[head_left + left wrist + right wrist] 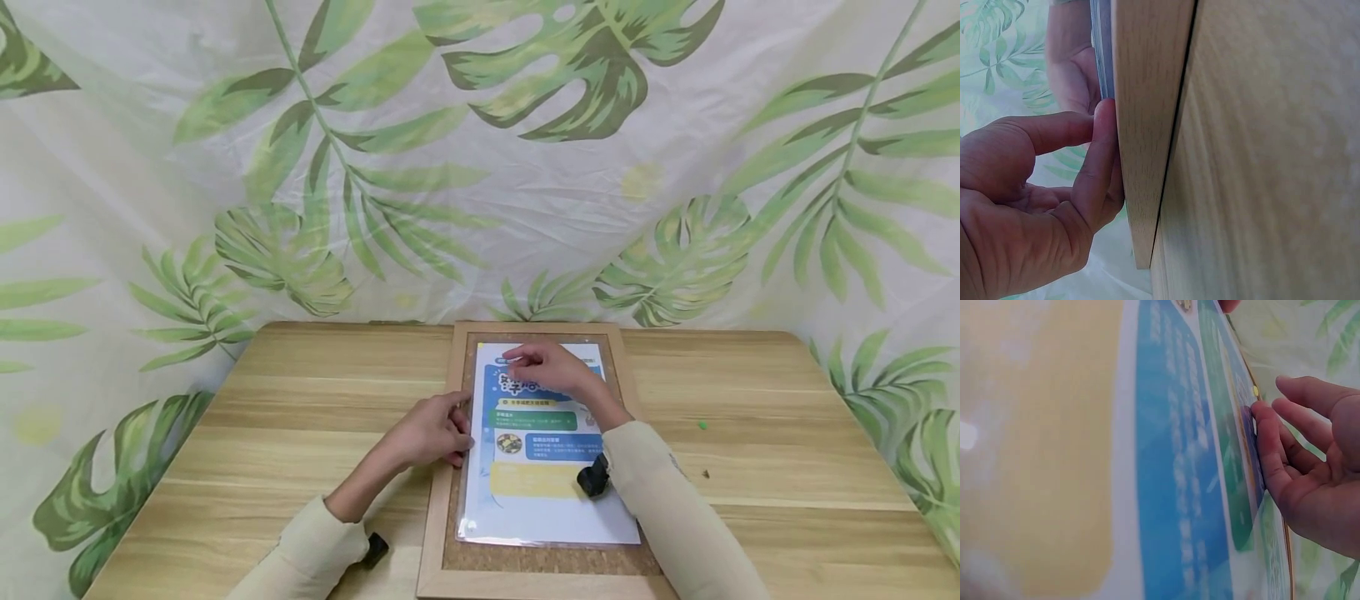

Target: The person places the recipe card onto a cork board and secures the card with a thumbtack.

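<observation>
Blue-and-white poster (546, 446) bears Chinese characters (529, 402).

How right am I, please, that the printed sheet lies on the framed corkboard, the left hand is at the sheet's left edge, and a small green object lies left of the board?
Not quite: the head view shows the small green object to the right of the framed corkboard, not left. The printed sheet and left hand are as you say.
</observation>
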Demonstrator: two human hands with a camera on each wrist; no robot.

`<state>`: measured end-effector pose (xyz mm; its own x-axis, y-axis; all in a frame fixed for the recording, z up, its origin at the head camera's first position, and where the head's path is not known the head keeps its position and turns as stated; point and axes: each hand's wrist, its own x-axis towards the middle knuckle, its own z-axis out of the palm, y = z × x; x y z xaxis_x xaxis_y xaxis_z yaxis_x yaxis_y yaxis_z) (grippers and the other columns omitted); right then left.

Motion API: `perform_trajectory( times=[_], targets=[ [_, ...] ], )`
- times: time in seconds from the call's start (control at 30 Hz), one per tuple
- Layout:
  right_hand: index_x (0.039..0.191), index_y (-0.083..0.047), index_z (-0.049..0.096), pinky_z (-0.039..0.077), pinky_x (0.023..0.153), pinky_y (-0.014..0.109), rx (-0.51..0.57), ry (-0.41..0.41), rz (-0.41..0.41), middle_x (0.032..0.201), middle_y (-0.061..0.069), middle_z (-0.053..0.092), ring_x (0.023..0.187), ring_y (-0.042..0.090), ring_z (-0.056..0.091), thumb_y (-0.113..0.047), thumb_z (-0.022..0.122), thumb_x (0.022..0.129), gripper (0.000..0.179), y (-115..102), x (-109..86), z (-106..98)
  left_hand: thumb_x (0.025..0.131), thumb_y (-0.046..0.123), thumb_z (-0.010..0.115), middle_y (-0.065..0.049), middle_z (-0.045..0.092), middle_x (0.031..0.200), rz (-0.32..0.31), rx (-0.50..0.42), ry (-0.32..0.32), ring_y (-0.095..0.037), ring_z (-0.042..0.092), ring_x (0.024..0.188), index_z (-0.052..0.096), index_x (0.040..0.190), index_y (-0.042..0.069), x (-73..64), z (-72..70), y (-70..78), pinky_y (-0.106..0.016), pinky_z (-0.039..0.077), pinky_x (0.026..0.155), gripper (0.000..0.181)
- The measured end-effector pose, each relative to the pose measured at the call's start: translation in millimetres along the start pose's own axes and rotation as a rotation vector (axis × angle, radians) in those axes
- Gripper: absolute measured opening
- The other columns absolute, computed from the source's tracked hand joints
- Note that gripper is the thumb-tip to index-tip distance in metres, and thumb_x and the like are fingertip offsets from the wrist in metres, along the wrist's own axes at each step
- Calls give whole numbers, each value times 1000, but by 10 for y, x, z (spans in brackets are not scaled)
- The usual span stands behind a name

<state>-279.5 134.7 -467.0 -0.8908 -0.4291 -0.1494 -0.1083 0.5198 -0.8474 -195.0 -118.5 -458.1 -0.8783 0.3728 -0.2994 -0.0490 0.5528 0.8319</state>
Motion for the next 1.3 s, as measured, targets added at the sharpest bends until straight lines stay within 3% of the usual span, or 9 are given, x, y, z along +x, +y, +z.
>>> perform_trajectory(
  times=[0.3,0.53,0.83,1.1,1.3],
  targets=[
    [145,-10,68,53,82,25,-1,-33,34,114,8,75,92,15,63,-23,70,105,42,44,-184,-106,92,-7,74,-12,65,94,-1,12,13,-19,68,66,41,161,-3,-8,10,17,-33,65,60,77],
    [147,-8,66,55,85,24,-6,-33,30,116,8,76,99,13,67,-18,71,104,44,67,-318,-132,92,-8,74,-13,65,95,2,3,18,-19,68,66,41,162,-3,-12,5,15,-33,65,61,78],
    [149,-11,64,53,82,28,-65,3,35,117,7,75,95,18,65,-18,72,103,47,86,-501,-134,92,-8,75,-13,64,95,5,0,17,-19,68,67,41,162,-2,-18,17,14,-33,65,61,78],
    [153,-11,60,49,54,26,-26,-15,24,118,12,73,85,20,60,-19,73,103,52,140,-672,-191,92,-8,75,-13,64,95,9,-4,15,-19,67,68,41,162,-2,-22,20,5,-33,66,62,78],
    [153,-7,59,58,67,30,-14,-3,-9,119,14,74,87,22,63,-18,72,103,52,219,-810,-243,92,-7,75,-13,64,95,20,9,16,-18,67,67,42,161,-3,-23,13,6,-33,65,61,77]
  ],
)
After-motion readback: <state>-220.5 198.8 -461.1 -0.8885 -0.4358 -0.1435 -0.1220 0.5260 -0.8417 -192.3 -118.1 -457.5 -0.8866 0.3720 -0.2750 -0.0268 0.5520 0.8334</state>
